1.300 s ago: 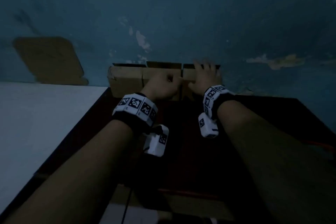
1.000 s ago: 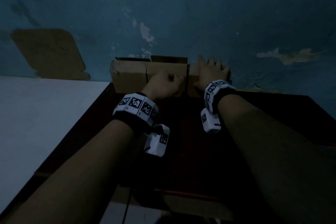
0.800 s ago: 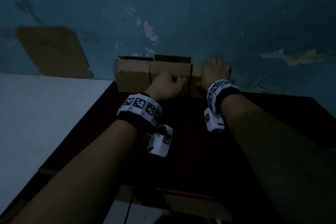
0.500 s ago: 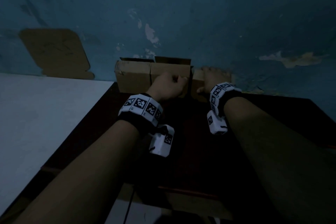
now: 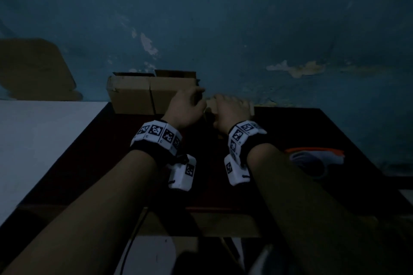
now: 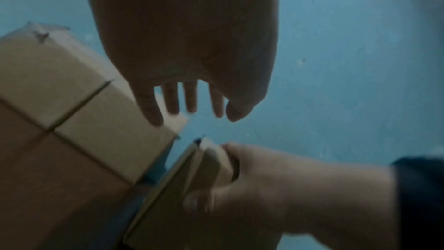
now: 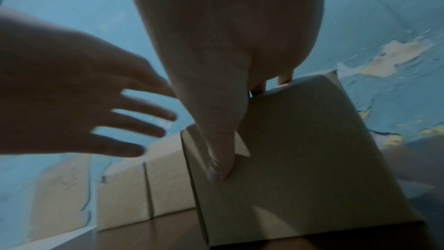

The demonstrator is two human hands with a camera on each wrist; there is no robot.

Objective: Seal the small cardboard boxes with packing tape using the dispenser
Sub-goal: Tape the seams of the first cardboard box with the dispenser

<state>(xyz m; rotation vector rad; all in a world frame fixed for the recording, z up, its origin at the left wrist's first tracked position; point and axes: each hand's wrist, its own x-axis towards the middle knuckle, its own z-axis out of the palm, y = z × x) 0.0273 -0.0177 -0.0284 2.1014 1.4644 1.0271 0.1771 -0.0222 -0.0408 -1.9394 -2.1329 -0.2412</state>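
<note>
Two brown cardboard boxes (image 5: 143,96) stand side by side against the blue wall. A third small box (image 5: 210,106) is apart from them to the right, and my right hand (image 5: 232,107) grips it. In the right wrist view the thumb (image 7: 221,159) presses the box's near face (image 7: 312,159) and the fingers curl over its far top edge. My left hand (image 5: 190,105) hovers beside it with fingers straight and spread (image 6: 192,102), holding nothing. The white and orange tape dispenser (image 5: 312,158) lies on the dark table to the right of my right forearm.
The dark red table (image 5: 100,152) ends at the blue wall (image 5: 245,29) just behind the boxes. A white surface (image 5: 44,136) adjoins the table on the left. A flat piece of cardboard (image 5: 33,69) leans on the wall at far left.
My right hand went from lying flat on the rightmost box to gripping it and drawing it away from the row. My left hand uncurled from the middle box and spread its fingers.
</note>
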